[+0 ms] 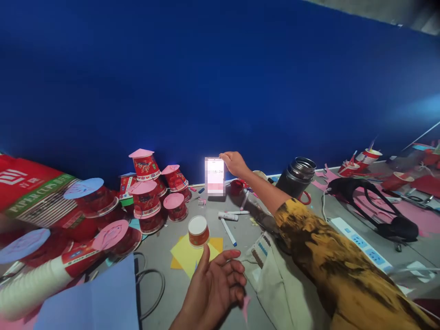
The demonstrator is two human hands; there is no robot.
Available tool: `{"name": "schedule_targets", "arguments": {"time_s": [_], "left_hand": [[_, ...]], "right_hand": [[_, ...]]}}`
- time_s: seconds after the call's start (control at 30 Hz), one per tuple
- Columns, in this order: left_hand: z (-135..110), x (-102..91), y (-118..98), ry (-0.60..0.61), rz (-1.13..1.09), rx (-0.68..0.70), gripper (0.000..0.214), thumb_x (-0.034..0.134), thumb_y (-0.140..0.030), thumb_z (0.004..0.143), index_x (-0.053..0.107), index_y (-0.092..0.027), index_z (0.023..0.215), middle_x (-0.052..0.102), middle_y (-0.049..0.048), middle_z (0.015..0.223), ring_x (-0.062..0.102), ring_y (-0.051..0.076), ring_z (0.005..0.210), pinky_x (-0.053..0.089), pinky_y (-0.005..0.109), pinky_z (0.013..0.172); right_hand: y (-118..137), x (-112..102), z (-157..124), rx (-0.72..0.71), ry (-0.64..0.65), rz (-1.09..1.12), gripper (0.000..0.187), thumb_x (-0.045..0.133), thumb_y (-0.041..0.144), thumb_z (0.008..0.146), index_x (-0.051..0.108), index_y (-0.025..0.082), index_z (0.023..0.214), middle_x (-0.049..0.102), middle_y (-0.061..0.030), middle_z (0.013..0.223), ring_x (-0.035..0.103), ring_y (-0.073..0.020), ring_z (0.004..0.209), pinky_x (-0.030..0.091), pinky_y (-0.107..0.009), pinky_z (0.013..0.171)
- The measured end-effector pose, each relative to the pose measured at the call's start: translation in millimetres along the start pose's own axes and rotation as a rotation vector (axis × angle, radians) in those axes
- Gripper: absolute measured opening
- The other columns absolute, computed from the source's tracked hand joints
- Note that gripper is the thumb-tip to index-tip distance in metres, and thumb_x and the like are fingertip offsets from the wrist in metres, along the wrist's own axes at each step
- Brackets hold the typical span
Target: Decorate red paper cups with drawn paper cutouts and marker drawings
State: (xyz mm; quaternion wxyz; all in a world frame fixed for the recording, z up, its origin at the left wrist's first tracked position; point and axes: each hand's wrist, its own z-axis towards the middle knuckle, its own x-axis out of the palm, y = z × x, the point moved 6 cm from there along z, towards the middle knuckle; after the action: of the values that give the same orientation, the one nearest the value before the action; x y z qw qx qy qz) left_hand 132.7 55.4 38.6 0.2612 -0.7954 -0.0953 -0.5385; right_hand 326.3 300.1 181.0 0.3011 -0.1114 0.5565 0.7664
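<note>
My right hand [234, 163] reaches far across the grey table and grips the top right corner of a lit phone [215, 176] that stands upright against the blue wall. My left hand [216, 285] hovers low over the near table, palm up, fingers loosely curled and apart, holding nothing. Just beyond it an upturned red paper cup [198, 231] stands on a yellow paper sheet [190, 256].
Several red cups capped with pink paper discs [151, 195] are piled at left, beside stacked cups [32, 284] and blue paper [91, 300]. Markers [228, 221], a dark steel flask [296, 176], a white power strip [360, 243], a black headset [374, 206] and pink scraps lie to the right.
</note>
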Motion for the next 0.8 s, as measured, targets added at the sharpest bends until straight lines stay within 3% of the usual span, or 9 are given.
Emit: {"name": "schedule_targets", "arguments": {"time_s": [0.17,0.37,0.57,0.8], "left_hand": [[4,-7.4,-2,0.032,-0.017,-0.005,0.057,0.072,-0.065,0.09,0.077,-0.009,0.103,0.075,0.0111,0.087,0.071,0.022,0.075,0.051,0.03,0.061],[9,-14.2,-3,0.077,-0.045,-0.049,0.054,0.081,-0.061,0.084,0.079,-0.01,0.102,0.076,0.0103,0.088,0.073,0.021,0.076,0.05,0.029,0.061],[14,-24.5,-3,0.104,-0.036,-0.073,0.058,0.08,-0.065,0.083,0.08,-0.011,0.103,0.078,0.0115,0.09,0.075,0.023,0.079,0.05,0.031,0.068],[16,-27.1,-2,0.08,0.009,-0.098,0.052,0.085,-0.06,0.079,0.08,-0.012,0.099,0.078,0.0096,0.087,0.074,0.022,0.077,0.048,0.031,0.068]], "right_hand": [[-21,20,14,-0.04,-0.005,-0.084,0.044,0.052,0.028,0.098,0.043,0.021,0.055,0.042,0.0052,0.055,0.037,-0.0119,0.062,0.026,-0.028,0.063],[-39,26,21,-0.051,0.011,-0.099,0.04,0.055,0.032,0.096,0.054,0.019,0.058,0.051,0.0043,0.057,0.045,-0.0123,0.063,0.032,-0.026,0.063],[-52,21,17,0.037,-0.086,-0.057,0.025,0.06,0.033,0.096,0.071,0.017,0.081,0.07,0.0002,0.073,0.063,-0.0135,0.061,0.044,-0.023,0.063],[-32,-1,3,0.107,-0.185,-0.05,0.023,0.064,0.023,0.093,0.068,0.019,0.071,0.074,-0.0043,0.075,0.069,-0.0181,0.076,0.049,-0.027,0.074]]}}
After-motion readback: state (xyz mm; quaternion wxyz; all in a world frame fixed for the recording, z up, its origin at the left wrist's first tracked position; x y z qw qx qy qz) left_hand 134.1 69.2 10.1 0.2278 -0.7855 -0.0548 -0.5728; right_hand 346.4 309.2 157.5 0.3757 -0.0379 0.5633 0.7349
